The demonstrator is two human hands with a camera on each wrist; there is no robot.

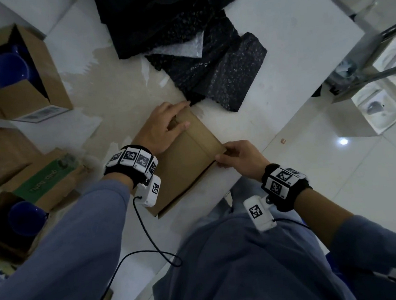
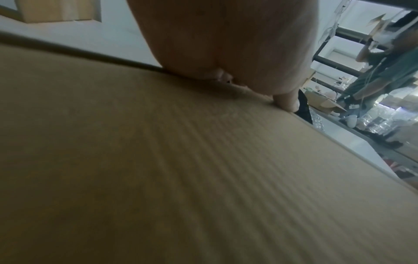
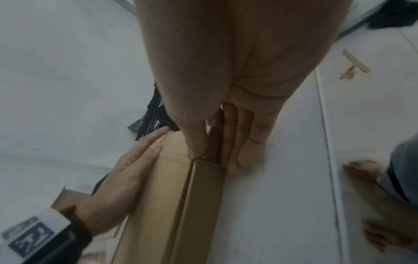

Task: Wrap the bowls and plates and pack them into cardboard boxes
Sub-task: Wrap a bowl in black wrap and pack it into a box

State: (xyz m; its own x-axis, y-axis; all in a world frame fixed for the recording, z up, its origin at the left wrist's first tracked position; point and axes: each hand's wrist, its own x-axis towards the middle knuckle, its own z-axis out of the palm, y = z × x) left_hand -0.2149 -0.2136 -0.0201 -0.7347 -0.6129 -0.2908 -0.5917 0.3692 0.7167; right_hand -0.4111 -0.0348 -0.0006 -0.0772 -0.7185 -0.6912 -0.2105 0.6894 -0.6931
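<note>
A flattened brown cardboard box (image 1: 186, 160) lies on the white table (image 1: 279, 48) at its near edge. My left hand (image 1: 177, 116) presses flat on the box's far left corner, fingers straight along the edge, as the right wrist view confirms (image 3: 126, 178). My right hand (image 1: 223, 152) pinches the box's right corner flap, thumb on top and fingers (image 3: 235, 157) against its outer side. In the left wrist view the corrugated cardboard (image 2: 181, 178) fills the frame under my palm. Black bubble wrap sheets (image 1: 209, 66) lie just beyond the box. A blue bowl (image 1: 8, 70) sits in an open carton (image 1: 34, 96) at far left.
A second blue bowl (image 1: 26, 219) sits low at left beside a green-printed carton (image 1: 47, 178). A clear bubble wrap piece (image 1: 182, 48) lies among the black sheets. The table's edge runs diagonally at right, with tiled floor (image 1: 336, 174) and a rack of white items (image 1: 378, 107) past it.
</note>
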